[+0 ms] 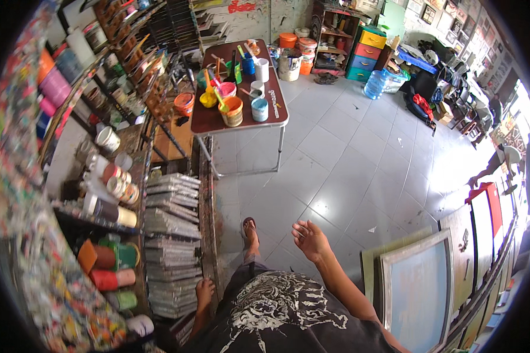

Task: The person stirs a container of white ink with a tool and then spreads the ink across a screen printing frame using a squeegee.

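Note:
My right hand [310,240] hangs in front of my body above the grey tiled floor [330,176], touching nothing. Its fingers are loosely bent and apart, with nothing in them. Nowhere in the picture does my left hand show. To the right of my right forearm leans a framed screen [417,288] with a pale blue mesh. Ahead of me stands a small folding table [276,109] with a dark red top. It carries an orange paint tub [232,113], a light blue tub [259,110], a white container [262,72] and several other pots with tools in them.
Close on my left, a rack of stacked frames [172,253] stands beside shelves of paint bottles and jars [121,187]. Farther back are paint buckets [290,65], coloured drawers [366,56] and a blue water bottle [374,85]. Another person [503,157] bends over at far right.

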A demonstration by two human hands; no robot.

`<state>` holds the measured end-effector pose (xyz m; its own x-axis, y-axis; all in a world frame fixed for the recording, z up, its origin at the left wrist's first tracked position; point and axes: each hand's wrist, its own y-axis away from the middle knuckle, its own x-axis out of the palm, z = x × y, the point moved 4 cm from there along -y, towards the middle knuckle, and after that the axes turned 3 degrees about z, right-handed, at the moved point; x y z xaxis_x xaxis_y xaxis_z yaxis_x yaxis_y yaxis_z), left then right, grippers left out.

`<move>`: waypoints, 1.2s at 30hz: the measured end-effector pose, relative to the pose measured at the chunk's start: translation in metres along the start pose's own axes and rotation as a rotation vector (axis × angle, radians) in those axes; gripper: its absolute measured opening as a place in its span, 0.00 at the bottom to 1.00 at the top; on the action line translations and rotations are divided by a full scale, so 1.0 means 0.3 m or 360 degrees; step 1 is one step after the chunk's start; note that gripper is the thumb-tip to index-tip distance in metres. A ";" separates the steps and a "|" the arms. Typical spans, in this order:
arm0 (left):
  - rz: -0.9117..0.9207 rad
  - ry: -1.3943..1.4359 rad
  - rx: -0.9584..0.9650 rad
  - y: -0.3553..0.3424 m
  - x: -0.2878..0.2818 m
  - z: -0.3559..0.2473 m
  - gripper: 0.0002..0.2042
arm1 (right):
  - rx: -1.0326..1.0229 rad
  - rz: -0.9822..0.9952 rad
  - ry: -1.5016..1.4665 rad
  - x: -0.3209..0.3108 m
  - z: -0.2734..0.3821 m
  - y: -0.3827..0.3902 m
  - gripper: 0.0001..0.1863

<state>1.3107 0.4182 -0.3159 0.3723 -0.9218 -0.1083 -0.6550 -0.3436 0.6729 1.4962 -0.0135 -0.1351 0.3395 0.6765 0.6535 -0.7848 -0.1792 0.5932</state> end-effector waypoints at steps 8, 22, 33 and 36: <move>0.1017 -0.0211 0.1067 -0.517 1.214 -1.331 0.14 | -0.0287 -0.0526 -0.0135 -0.299 0.412 -0.558 0.20; 0.0477 -0.0051 0.0502 -1.569 2.532 -1.948 0.43 | -0.0145 -0.1312 -0.0183 -1.089 1.257 -0.929 0.29; -0.0712 -0.0197 0.0628 -2.062 2.644 -2.199 0.57 | -0.0093 -0.1063 0.1274 -0.735 2.440 -1.589 0.24; -0.1200 -0.0217 0.0859 -2.276 2.607 -2.191 0.53 | 0.0006 -0.0762 0.1525 -0.597 2.586 -1.860 0.25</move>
<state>2.4813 0.0499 -0.3789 0.7651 -0.4228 -0.4856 -0.5011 -0.8646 -0.0368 2.2755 -0.5888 -0.2184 0.0619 0.9556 -0.2882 -0.6758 0.2526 0.6924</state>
